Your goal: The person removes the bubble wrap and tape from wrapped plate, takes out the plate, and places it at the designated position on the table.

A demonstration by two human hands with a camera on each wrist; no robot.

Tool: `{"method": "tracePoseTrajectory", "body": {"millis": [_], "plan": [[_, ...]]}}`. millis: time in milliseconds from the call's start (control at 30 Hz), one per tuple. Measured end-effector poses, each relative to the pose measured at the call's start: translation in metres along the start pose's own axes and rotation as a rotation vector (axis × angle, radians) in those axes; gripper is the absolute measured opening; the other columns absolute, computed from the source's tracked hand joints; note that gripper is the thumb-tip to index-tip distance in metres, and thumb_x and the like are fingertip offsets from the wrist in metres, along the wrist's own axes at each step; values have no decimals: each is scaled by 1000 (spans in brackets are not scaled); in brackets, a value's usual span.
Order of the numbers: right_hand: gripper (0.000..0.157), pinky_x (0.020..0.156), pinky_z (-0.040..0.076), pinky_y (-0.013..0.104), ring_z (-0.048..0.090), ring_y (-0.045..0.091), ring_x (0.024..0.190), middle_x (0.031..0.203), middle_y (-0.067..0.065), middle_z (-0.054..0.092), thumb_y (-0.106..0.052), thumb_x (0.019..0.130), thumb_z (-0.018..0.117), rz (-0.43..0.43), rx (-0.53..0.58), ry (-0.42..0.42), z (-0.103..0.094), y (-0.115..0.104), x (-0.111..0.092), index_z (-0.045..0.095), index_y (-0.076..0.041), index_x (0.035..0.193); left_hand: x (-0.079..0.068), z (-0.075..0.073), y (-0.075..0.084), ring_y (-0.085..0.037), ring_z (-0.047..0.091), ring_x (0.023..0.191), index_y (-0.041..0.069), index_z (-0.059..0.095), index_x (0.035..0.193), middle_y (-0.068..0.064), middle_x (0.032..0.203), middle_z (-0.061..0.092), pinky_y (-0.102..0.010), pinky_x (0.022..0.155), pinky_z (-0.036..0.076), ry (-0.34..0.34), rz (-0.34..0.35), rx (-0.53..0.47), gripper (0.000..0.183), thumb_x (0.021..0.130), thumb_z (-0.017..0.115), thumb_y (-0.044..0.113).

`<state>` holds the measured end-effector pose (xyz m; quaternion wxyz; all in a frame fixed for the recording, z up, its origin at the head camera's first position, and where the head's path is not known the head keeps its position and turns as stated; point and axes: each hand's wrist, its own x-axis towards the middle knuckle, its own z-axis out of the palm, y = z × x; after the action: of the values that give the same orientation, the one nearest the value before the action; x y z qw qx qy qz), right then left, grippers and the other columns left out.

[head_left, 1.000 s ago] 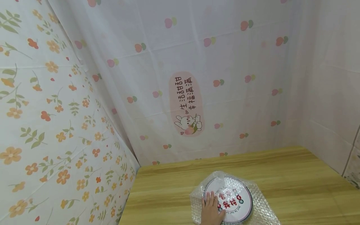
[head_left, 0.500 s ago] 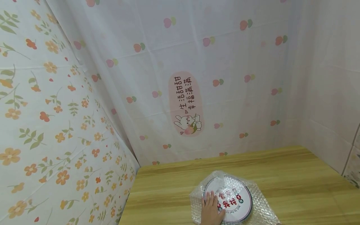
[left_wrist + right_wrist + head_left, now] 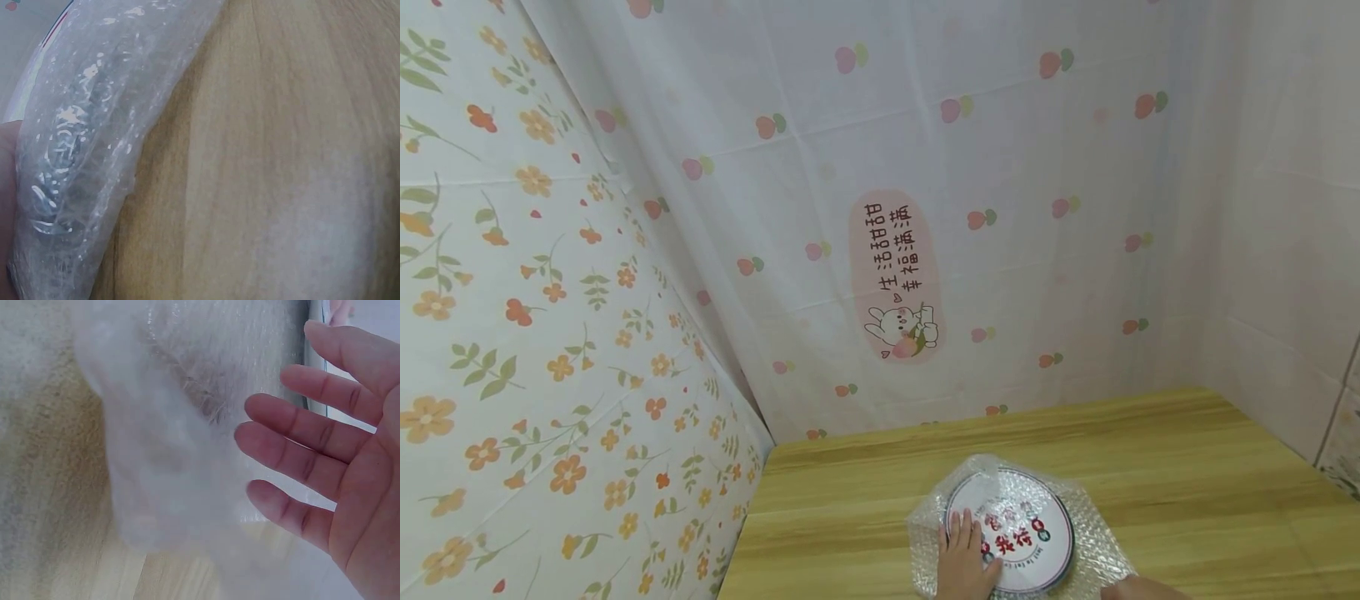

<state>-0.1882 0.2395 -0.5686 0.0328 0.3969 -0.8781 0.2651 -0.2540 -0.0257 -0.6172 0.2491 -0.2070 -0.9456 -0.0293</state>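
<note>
In the head view a round white plate [image 3: 1036, 557] with red characters and a dark rim lies on the table, with clear bubble wrap [image 3: 1096, 521] around it. My left hand [image 3: 964, 560] rests on the plate's left part, fingers extended. The left wrist view shows the bubble wrap [image 3: 106, 106] bunched along the plate's side. At the lower right edge of the head view, my right hand [image 3: 1138, 588] is partly visible beside the wrap's corner. Seen from the right wrist, this hand [image 3: 337, 437] has its fingers spread and slightly bent, next to a blurred flap of wrap [image 3: 162, 462].
The wood-grain table [image 3: 835, 500] extends left, right and behind the wrapped plate. A white curtain [image 3: 1037, 275] with heart prints hangs behind it, and a flower-print cloth [image 3: 565, 358] stands along the left side.
My right hand has come into the head view from the lower right, at the wrap's right corner. My left hand and the plate have stayed where they were.
</note>
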Motion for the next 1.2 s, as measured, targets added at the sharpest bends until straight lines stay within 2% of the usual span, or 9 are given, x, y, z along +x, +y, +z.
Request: {"method": "tracePoseTrajectory", "body": {"millis": [200,333,400,533,633,767,867,1100,1200], "plan": [[15,38,27,7,33,-12,48,58,-26,40,-15,72,64,-14,58,-5,-8,0,5,55,-20,61,0,-1,0,-25,41,120,8,58,117,-8,128,49,-40,94,26,-33,-8,-16,59,79,49,52],[13,39,31,10,37,-8,49,59,-24,41,-17,73,65,31,102,-44,-12,1,6,56,-20,64,0,-1,1,-26,41,120,8,58,117,-8,127,49,-39,95,25,-26,-5,-16,59,79,50,53],[12,41,32,12,38,-7,52,62,-23,42,-18,73,66,14,91,-28,-12,2,7,57,-19,66,-1,0,1,-26,41,120,8,59,116,-8,127,49,-39,95,24,-20,-6,-15,59,79,50,52],[12,46,31,10,39,-7,60,69,-20,45,-12,73,67,-147,-10,74,-12,6,11,56,-14,70,-2,1,1,-26,41,120,8,59,116,-8,127,49,-39,95,24,-5,-5,-14,59,78,51,52],[12,48,31,11,39,-6,62,73,-17,46,-8,73,67,-214,-67,119,-12,8,12,56,-12,72,-2,1,1,-26,41,120,8,59,117,-8,128,49,-39,96,23,-6,-6,-14,59,78,50,52],[10,49,35,17,41,-4,64,75,-16,47,-9,74,67,-183,-95,100,-13,8,15,57,-12,74,-3,2,1,-25,41,120,9,58,117,-7,128,49,-38,99,19,-18,-6,-11,59,79,48,53],[11,50,38,19,44,-1,66,76,-13,49,-11,73,68,-189,-144,127,-12,9,17,58,-13,75,-3,3,1,-25,42,119,9,58,117,-7,128,49,-38,101,15,-11,-5,-6,59,79,47,54],[22,55,36,17,47,4,69,79,-6,50,-11,61,73,-300,-288,293,-6,15,20,57,-13,76,-2,-1,2,-26,40,120,8,58,118,-7,128,48,-38,102,14,-13,-12,-21,59,80,48,53],[25,56,39,20,49,6,71,82,-4,51,-12,60,74,-287,-311,316,-5,16,21,58,-13,79,-1,-5,2,-26,39,122,8,57,119,-7,130,47,-39,102,16,-48,-23,-33,60,81,46,53]]}}
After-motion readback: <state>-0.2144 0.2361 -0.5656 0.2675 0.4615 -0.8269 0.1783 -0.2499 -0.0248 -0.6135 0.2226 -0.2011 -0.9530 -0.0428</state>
